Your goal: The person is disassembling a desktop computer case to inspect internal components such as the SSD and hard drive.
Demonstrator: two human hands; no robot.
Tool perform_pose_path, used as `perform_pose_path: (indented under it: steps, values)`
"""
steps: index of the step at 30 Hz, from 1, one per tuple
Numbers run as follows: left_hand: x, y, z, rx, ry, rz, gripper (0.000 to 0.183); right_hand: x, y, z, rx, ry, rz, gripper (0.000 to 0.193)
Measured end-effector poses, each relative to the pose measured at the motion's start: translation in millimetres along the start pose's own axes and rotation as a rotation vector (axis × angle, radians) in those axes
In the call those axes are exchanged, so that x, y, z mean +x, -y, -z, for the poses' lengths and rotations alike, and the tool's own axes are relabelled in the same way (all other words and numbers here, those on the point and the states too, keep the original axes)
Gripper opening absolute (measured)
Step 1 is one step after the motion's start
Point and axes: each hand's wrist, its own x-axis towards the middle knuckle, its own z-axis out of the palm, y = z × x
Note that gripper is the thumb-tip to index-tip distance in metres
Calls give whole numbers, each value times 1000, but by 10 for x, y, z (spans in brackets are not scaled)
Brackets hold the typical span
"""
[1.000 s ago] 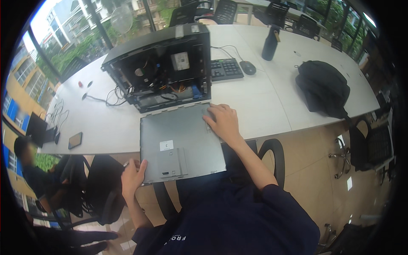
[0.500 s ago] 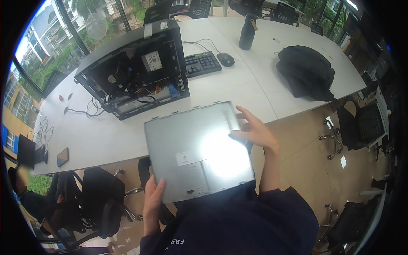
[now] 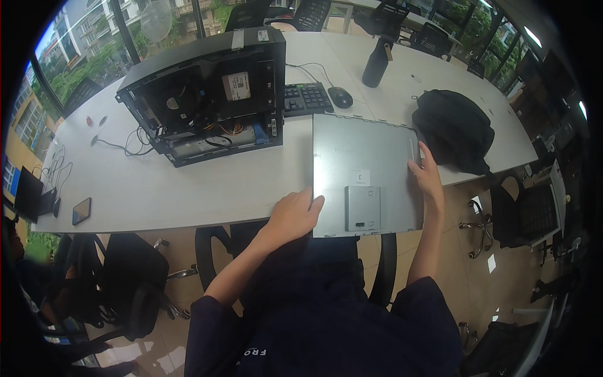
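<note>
A flat grey metal computer side panel [image 3: 383,151] is held between my two hands over the table's near edge. My left hand [image 3: 294,215] is closed on its left edge near the lower corner, thumb on the face. My right hand [image 3: 427,176] grips the right edge, with the thumb on the face near a slot. The panel has small tabs along its edges, a pale label and a raised rectangular section low down. To its left stands a black desktop computer case [image 3: 201,94], open on the side facing me, showing a fan, a labelled drive and loose cables.
On the white table [image 3: 207,195] are a black keyboard [image 3: 308,98], a mouse [image 3: 340,97], a dark bottle [image 3: 375,63], a black bag [image 3: 453,129] and a phone [image 3: 81,211]. Office chairs [image 3: 529,210] stand around it; a person sits at the far left.
The panel has moved right and away from me, onto the table's edge, and turned more upright in view. Both hands moved with it, the left forearm now reaching further forward.
</note>
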Motion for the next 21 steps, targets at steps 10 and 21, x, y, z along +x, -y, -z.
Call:
perform_pose_path:
  steps: [10,21]
  values:
    - [630,285,-88,295,-261,14,44,1086,27,-733,179,-52,-8,64]
    - [941,509,122,391,-326,97,32,1793,-34,-1198,17,-58,-51,52]
